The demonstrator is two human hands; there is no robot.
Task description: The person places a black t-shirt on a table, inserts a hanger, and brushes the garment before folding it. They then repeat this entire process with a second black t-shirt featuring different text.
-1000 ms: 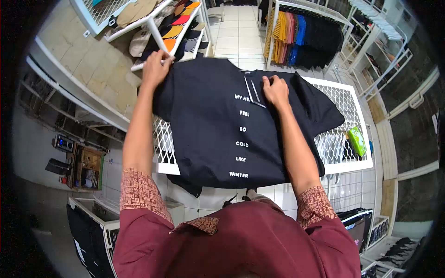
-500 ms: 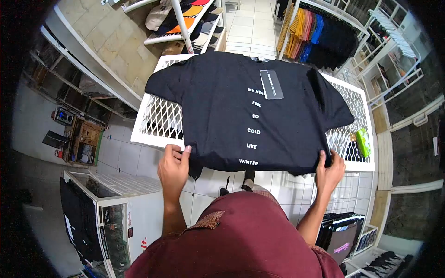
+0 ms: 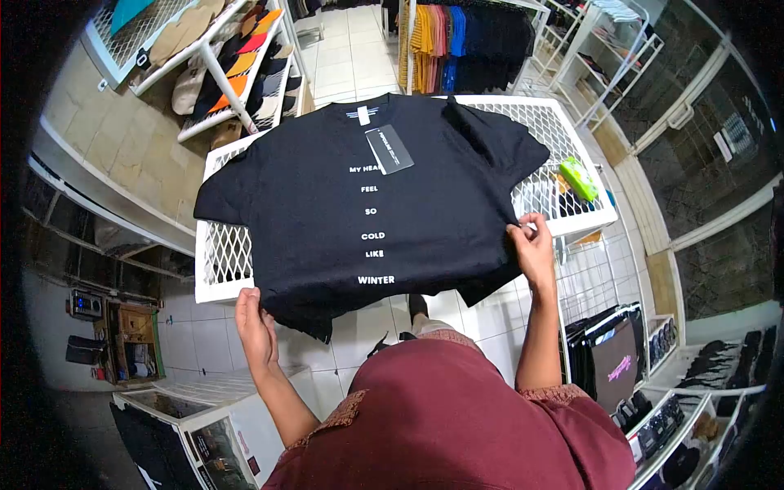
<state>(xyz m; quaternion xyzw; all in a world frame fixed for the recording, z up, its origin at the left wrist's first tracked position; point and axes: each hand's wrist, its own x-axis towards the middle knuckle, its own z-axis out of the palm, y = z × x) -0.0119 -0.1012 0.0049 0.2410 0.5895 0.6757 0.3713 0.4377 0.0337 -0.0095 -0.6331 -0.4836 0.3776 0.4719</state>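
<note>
A black T-shirt (image 3: 314,204) lies front side up over a white mesh table (image 3: 554,122), its lower part hanging past the near edge. White words run down its middle, ending in "WINTER". A dark hang tag (image 3: 390,149) rests on the chest below the collar. My left hand (image 3: 256,331) is closed at the shirt's lower left side, fingertips on the cloth by the table's front corner. On the other side, my right hand (image 3: 534,249) pinches the shirt's right side seam between thumb and fingers.
A bright green packet (image 3: 577,180) lies on the table's right end. Caps fill a white rack (image 3: 237,77) at the back left. Beyond the table hang coloured shirts (image 3: 437,41) on a rail. A white cabinet (image 3: 237,408) stands at lower left, bagged garments (image 3: 608,351) at lower right.
The view has swung right, so the shirt and table appear further left. My right hand has lifted its side of the shirt up and away from me; the left still holds the opposite side.
</note>
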